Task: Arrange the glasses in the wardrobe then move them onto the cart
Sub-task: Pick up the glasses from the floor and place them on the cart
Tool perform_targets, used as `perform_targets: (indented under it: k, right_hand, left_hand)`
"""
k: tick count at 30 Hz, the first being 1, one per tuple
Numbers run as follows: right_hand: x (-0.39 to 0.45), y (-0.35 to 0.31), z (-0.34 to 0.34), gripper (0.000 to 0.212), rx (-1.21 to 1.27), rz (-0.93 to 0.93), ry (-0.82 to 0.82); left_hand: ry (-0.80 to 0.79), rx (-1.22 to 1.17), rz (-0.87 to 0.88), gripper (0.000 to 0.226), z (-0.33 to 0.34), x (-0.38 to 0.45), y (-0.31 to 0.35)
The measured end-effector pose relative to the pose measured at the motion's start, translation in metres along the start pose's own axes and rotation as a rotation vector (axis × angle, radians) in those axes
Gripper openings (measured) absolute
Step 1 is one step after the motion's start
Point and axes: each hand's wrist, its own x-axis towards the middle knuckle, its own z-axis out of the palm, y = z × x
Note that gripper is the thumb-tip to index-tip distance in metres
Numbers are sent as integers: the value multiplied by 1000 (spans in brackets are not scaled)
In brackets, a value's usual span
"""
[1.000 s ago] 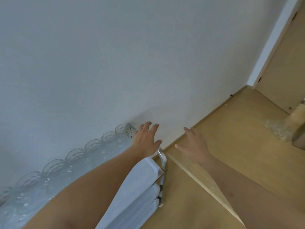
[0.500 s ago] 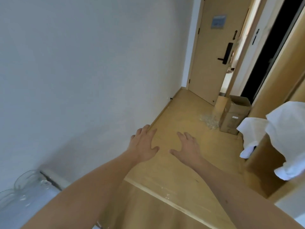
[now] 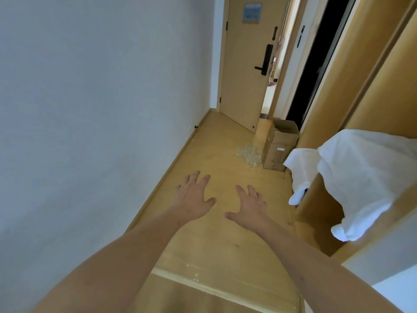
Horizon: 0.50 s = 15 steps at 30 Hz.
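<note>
My left hand (image 3: 194,197) and my right hand (image 3: 250,205) reach forward side by side over the wooden floor, fingers spread and holding nothing. A cluster of clear glasses (image 3: 248,154) sits on the floor far ahead, next to a cardboard box (image 3: 279,148). The wooden wardrobe (image 3: 361,105) runs along the right side, with white cloth (image 3: 361,177) draped over its lower ledge. The cart and the glasses on it are out of view.
A white wall (image 3: 90,109) lines the left side of the corridor. A wooden door (image 3: 246,64) with a black handle stands ajar at the far end. A raised floor strip (image 3: 203,286) crosses the floor just below my arms.
My view has swung right, from the cart with its row of glasses by the wall to the corridor. The cart has left the frame. Both hands stay spread and hold nothing.
</note>
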Motion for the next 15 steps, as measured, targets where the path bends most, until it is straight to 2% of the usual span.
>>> perform_targets:
  k: [15]
  right_hand:
    - [173, -11, -9, 107, 0, 215, -5]
  left_hand:
    - [-151, 8, 165, 83, 34, 212, -51]
